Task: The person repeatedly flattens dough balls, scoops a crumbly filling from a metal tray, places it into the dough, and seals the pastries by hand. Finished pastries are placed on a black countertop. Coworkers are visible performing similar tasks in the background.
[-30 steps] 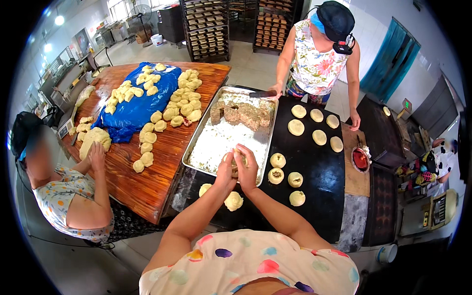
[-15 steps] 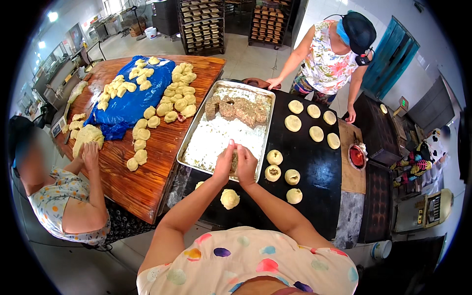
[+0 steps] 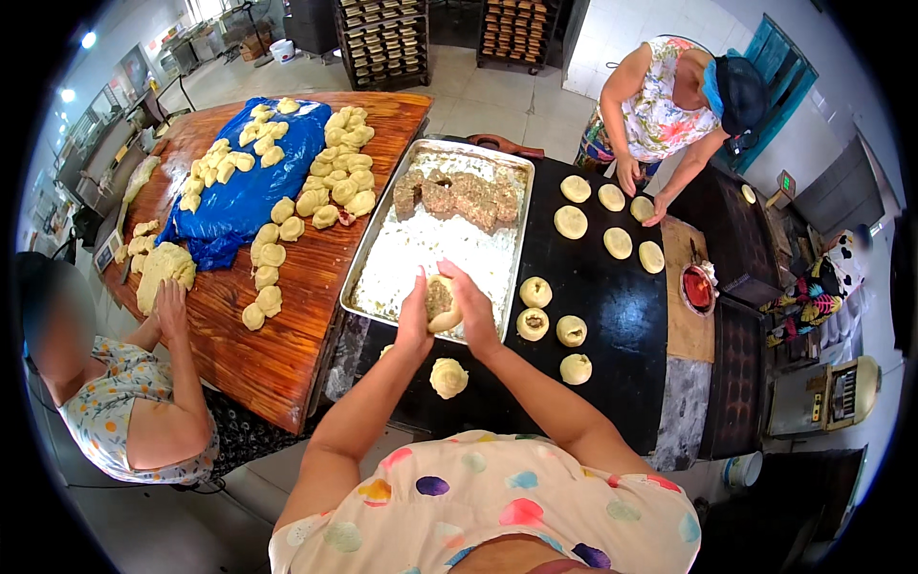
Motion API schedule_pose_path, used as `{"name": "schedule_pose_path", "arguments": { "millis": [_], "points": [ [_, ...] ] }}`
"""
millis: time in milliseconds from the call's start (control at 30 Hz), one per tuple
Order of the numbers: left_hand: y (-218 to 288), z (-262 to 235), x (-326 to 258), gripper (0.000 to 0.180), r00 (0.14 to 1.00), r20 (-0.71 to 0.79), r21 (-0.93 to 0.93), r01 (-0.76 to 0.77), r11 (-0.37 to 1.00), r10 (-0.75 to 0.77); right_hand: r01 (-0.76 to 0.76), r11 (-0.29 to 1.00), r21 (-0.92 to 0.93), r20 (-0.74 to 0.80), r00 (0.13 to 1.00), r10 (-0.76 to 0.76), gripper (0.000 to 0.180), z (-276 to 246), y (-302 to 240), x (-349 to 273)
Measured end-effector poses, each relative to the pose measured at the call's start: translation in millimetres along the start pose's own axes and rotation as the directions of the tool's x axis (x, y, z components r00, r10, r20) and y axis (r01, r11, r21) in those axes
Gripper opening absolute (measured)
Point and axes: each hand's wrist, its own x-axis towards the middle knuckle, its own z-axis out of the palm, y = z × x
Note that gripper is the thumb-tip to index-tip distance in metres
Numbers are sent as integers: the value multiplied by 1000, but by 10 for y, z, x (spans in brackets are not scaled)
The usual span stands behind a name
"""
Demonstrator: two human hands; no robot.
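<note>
Above the near end of a metal tray (image 3: 350,287), my left hand (image 3: 414,318) and my right hand (image 3: 476,314) cup a piece of dough (image 3: 448,322) between them. Brown crumbly filling (image 3: 439,298) shows in its open top. Inside the tray, a larger mass of the same filling (image 3: 469,198) lies at the far end, with white powder (image 3: 430,251) spread nearer me. A lump of dough (image 3: 448,378) rests on the black worktop just below my hands. Right of the tray stand several filled dough balls (image 3: 533,324), some with filling showing at the top.
Flattened dough rounds (image 3: 571,223) lie farther right, where a co-worker (image 3: 660,105) handles one. On the left wooden table (image 3: 287,359) are dough pieces (image 3: 344,172) and a blue plastic sheet (image 3: 251,191); another co-worker (image 3: 143,402) presses dough there. A red bowl (image 3: 697,287) sits on a board.
My hands have parted slightly and tilted, so the dough and its filling now show between them. The far co-worker's hands have moved onto a flat dough round.
</note>
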Motion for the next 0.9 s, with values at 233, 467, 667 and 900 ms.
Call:
{"name": "schedule_pose_path", "arguments": {
  "millis": [233, 467, 667, 900],
  "points": [
    [-55, 212, 246, 63, 983, -7, 565, -148, 812, 184, -131, 954, -271, -287, 957, 49, 42, -58, 174, 69],
    [-344, 289, -8, 52, 997, -18, -150, -74, 986, 72, 141, 955, -262, -291, 932, -218, 27, -4, -22, 59],
    [-420, 195, 9, 43, 957, 28, 251, -288, 924, 290, 200, 847, -493, -217, 914, -343, 21, 10, 93, -12],
    [5, 314, 197, 62, 969, 202, 373, 60, 926, -144, -239, 965, 105, -162, 954, 254, 67, -227, -93, 176]
  ]
}}
